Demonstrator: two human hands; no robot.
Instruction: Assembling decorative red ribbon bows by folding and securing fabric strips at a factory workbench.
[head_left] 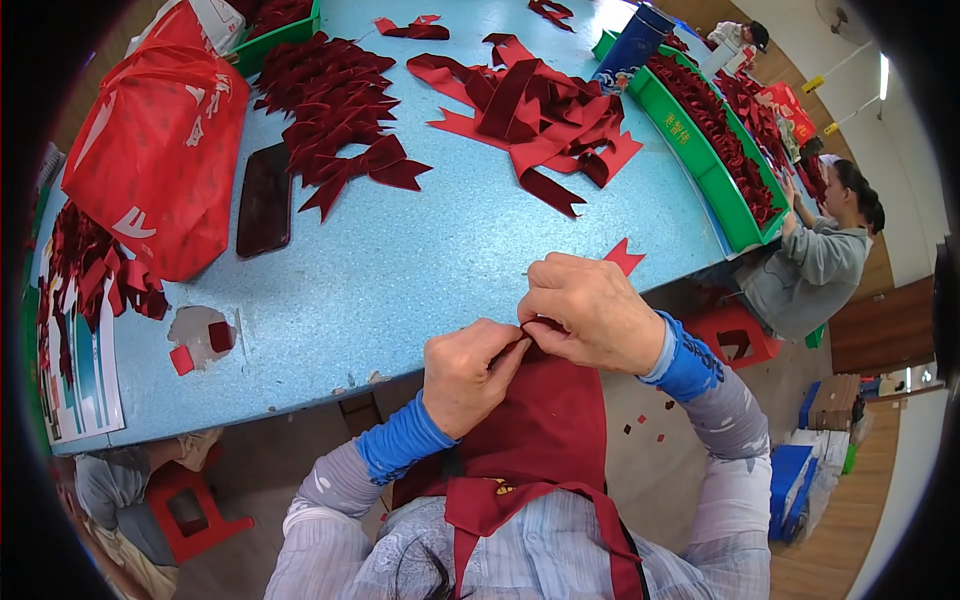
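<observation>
Just over the table's near edge, my left hand [465, 375] and my right hand [590, 312] meet with fingertips pinched together. Between them a little dark red velvet ribbon [543, 324] shows; most of it is hidden by the fingers. A notched red ribbon end [625, 257] sticks out behind my right hand; whether it belongs to the held piece I cannot tell. Ahead lies a loose heap of cut red ribbons [530, 110]. To its left are stacked finished velvet bows [335, 120], overlapping in rows.
On the blue table [400, 270] lie a dark phone [265, 200], a red bag [160, 150] and small red scraps [220, 336]. A green tray [700, 150] of bows stands right, beside a blue cylindrical container [633, 48]. A co-worker [825, 250] sits at the right.
</observation>
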